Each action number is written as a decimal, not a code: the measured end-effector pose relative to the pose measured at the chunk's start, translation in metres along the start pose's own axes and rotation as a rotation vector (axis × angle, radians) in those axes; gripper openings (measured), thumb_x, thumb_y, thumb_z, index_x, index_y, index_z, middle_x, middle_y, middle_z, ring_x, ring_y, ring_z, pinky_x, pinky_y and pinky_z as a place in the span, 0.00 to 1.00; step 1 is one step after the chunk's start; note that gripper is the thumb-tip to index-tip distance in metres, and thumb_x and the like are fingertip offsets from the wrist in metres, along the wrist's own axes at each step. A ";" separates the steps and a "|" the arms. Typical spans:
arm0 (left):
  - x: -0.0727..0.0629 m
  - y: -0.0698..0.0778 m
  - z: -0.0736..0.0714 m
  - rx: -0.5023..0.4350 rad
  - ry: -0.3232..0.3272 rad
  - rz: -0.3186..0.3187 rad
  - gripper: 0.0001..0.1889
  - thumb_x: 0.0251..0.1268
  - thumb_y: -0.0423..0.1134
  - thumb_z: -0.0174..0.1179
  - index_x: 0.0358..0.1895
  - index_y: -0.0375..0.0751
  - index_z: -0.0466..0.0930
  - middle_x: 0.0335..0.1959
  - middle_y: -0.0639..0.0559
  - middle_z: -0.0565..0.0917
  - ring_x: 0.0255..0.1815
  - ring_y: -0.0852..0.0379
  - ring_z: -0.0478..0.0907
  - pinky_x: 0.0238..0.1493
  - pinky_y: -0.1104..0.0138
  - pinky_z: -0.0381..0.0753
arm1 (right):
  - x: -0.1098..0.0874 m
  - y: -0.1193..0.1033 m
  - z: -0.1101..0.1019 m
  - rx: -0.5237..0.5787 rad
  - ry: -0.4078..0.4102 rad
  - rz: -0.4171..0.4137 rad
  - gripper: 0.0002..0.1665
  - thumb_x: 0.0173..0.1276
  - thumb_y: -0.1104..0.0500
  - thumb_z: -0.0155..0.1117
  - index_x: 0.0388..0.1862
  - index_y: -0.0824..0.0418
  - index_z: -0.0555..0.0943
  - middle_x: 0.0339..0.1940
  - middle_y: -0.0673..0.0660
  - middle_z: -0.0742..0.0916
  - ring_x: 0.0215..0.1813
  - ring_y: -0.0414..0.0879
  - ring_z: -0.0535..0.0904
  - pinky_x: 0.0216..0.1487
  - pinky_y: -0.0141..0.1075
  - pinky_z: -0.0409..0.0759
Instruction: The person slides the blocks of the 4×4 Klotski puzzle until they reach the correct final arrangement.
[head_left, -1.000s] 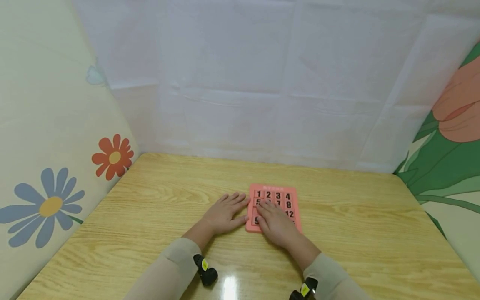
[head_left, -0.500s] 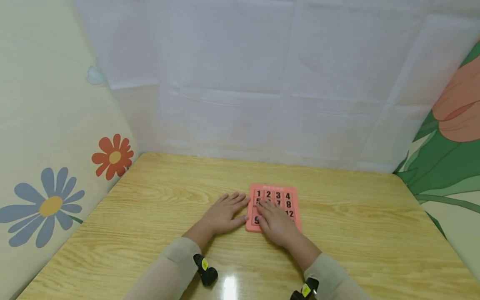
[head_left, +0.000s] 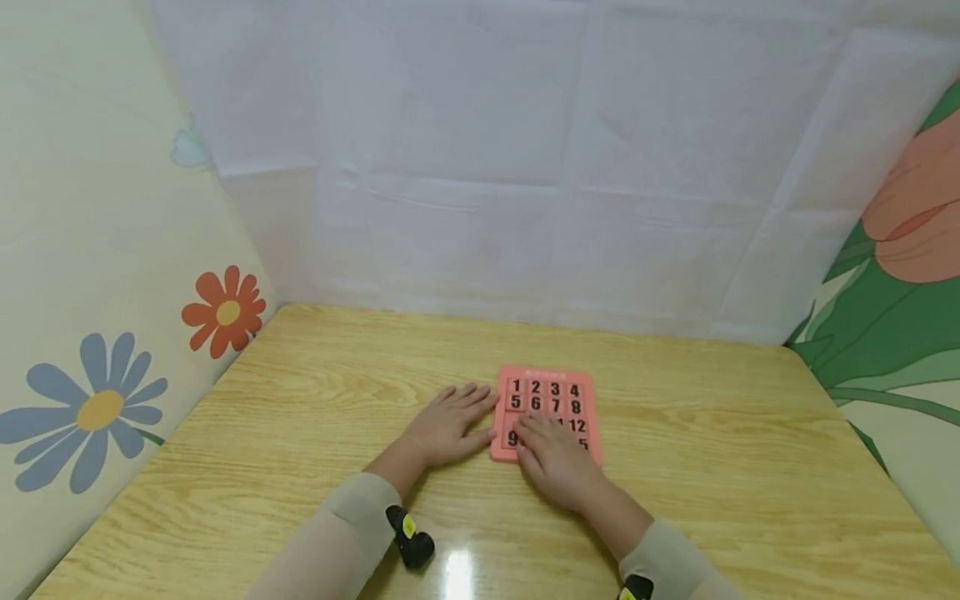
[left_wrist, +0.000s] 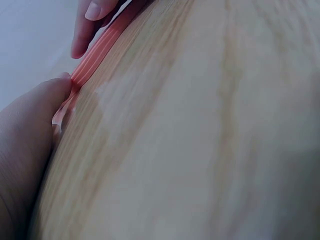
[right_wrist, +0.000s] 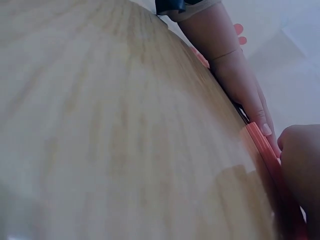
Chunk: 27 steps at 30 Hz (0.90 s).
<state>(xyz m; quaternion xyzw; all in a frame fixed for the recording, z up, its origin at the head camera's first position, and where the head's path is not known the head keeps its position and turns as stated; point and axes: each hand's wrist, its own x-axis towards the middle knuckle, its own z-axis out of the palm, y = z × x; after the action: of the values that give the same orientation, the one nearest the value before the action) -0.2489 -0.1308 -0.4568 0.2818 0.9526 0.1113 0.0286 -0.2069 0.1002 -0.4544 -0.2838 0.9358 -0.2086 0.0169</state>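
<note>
A pink sliding number puzzle point(head_left: 546, 374) lies flat on the wooden table, its black-numbered tiles facing up. The rows 1 to 4 and 5 to 8 show fully, with 9, 12 and part of a 5 below them. My left hand point(head_left: 446, 429) rests flat on the table, fingers extended, its thumb and fingertips at the puzzle's left edge. In the left wrist view the thumb point(left_wrist: 47, 97) touches the pink side. Over the lower rows lies my right hand point(head_left: 558, 462), fingertips on the tiles, hiding several of them.
The wooden table point(head_left: 720, 450) spreads out around the puzzle. A white cloth point(head_left: 480, 167) hangs along its back edge, and flower-printed panels stand at the left point(head_left: 97, 250) and right point(head_left: 907, 333). Black wrist cameras point(head_left: 412, 537) sit on both sleeves.
My right hand has slid slightly toward me and right, uncovering the 5 and 6 tiles and more of the bottom right. The left hand stays in place.
</note>
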 end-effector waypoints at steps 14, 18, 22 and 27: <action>0.000 0.000 -0.001 0.005 0.000 -0.003 0.34 0.74 0.60 0.43 0.77 0.48 0.57 0.78 0.48 0.59 0.81 0.46 0.51 0.81 0.49 0.47 | -0.021 -0.008 0.001 0.013 -0.040 -0.034 0.28 0.78 0.50 0.45 0.73 0.57 0.69 0.76 0.55 0.69 0.79 0.54 0.60 0.79 0.52 0.56; -0.001 0.000 -0.001 0.006 0.001 -0.003 0.34 0.74 0.60 0.43 0.77 0.48 0.58 0.78 0.48 0.59 0.80 0.46 0.51 0.80 0.49 0.48 | -0.023 -0.009 0.002 0.004 -0.035 -0.049 0.28 0.79 0.49 0.45 0.72 0.57 0.69 0.76 0.55 0.70 0.79 0.54 0.60 0.78 0.52 0.58; -0.001 0.001 -0.002 0.005 0.000 -0.006 0.34 0.74 0.60 0.43 0.77 0.48 0.57 0.78 0.48 0.59 0.80 0.46 0.51 0.80 0.49 0.48 | -0.023 -0.009 0.002 -0.008 -0.026 -0.066 0.28 0.78 0.50 0.45 0.72 0.58 0.70 0.75 0.55 0.71 0.78 0.54 0.61 0.78 0.53 0.59; -0.001 0.002 -0.002 0.003 -0.004 -0.007 0.34 0.74 0.60 0.43 0.77 0.48 0.57 0.78 0.48 0.59 0.81 0.46 0.51 0.81 0.49 0.48 | -0.022 -0.009 0.002 -0.001 -0.020 -0.051 0.28 0.78 0.51 0.45 0.72 0.58 0.70 0.75 0.56 0.70 0.78 0.55 0.61 0.78 0.53 0.59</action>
<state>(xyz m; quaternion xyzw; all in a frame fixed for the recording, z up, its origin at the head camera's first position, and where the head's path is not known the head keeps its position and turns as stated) -0.2472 -0.1299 -0.4543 0.2787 0.9537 0.1091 0.0304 -0.1837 0.1045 -0.4548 -0.3097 0.9281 -0.2057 0.0206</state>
